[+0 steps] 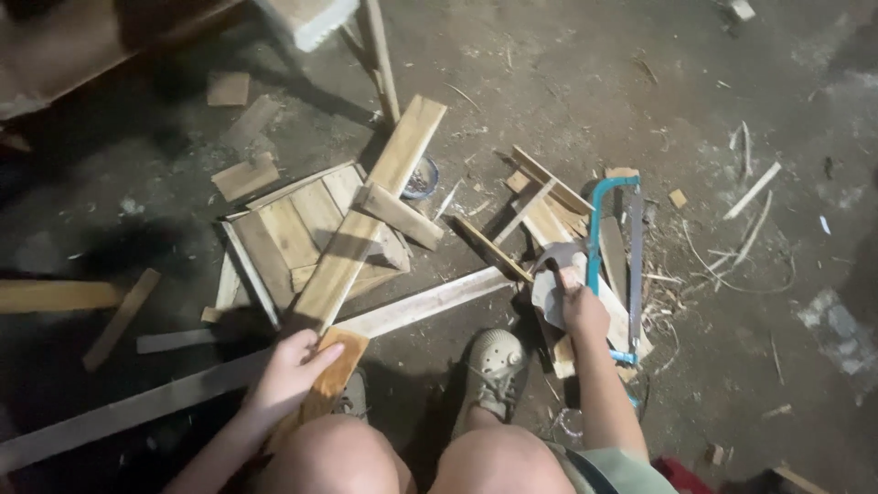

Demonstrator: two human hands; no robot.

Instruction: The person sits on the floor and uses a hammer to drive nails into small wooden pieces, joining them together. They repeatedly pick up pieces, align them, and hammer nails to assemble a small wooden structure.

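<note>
My left hand [291, 366] grips the near end of a short orange-brown wooden piece [337, 364] lying at the foot of a long pale plank [370, 209] that slants up and away. My right hand [578, 306] reaches down to a pile of wood offcuts, its fingers on a curved grey metal tool head [556, 259]; whether the fingers close around it I cannot tell. A hacksaw with a blue frame [604, 229] lies just right of that hand. My knees and two pale shoes [494, 366] show at the bottom.
A square slatted wooden panel [293, 238] lies on the dirty concrete floor under the plank. A long thin batten [229, 370] runs across in front of my feet. Loose offcuts, sticks and shavings lie scattered to the right; a small round tin [421, 178] sits behind the plank.
</note>
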